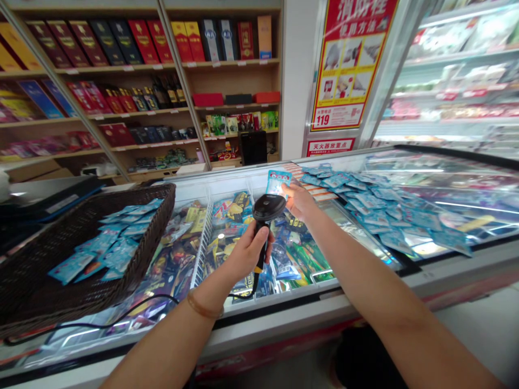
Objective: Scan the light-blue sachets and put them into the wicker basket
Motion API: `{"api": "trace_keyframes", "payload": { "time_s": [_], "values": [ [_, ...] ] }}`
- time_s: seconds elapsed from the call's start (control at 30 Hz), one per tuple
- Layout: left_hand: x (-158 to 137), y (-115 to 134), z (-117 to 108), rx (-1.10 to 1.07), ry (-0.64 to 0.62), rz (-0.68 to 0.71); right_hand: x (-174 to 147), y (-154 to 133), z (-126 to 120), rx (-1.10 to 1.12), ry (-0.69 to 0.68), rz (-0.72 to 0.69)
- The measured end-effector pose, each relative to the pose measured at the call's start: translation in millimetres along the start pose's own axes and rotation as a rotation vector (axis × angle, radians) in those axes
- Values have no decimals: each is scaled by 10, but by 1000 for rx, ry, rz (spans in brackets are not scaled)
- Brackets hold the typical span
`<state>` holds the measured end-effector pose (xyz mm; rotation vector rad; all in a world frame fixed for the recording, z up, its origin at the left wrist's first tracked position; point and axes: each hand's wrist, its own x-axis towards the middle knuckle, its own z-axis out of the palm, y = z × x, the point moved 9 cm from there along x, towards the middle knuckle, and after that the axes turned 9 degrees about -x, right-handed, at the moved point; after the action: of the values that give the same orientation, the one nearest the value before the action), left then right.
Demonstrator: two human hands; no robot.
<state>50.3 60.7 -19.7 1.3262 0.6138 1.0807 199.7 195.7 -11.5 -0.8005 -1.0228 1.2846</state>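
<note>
My left hand (250,249) is wrapped round the handle of a black barcode scanner (269,206), held upright above the glass-topped freezer. A black cable runs from the handle's bottom toward the left. Just beyond the scanner's head, my right hand (300,201) pinches a small light-blue packet (278,181) by its right side. To the right, a spread pile of similar blue packets (373,202) lies on the freezer's glass. On the left, more blue packets (117,237) rest inside a dark brown woven basket (162,202).
The chest freezer (324,310) holds wrapped goods (235,210) parted by white wire dividers (201,243). Behind it stand wooden shelves (133,67) with boxes and bottles. A red and yellow poster (352,65) hangs by the wall. A lit display case (454,81) is at the right.
</note>
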Motion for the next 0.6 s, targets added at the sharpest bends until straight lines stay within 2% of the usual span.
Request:
{"api": "trace_keyframes", "payload": {
  "time_s": [0.27, 0.4, 0.5, 0.6],
  "values": [
    [-7, 1, 10, 12, -11, -16, -12, -1, 9, -3, 2, 17],
    [-6, -35, -16, 25, 25, -49, -9, 37, -9, 1, 22, 39],
    [5, 20, -101, -8, 138, -1, -15, 140, -36, -21, 47, 95],
    [-35, 221, -320, -31, 359, 73, -1, 268, -51, -50, 69, 164]
  ]
}}
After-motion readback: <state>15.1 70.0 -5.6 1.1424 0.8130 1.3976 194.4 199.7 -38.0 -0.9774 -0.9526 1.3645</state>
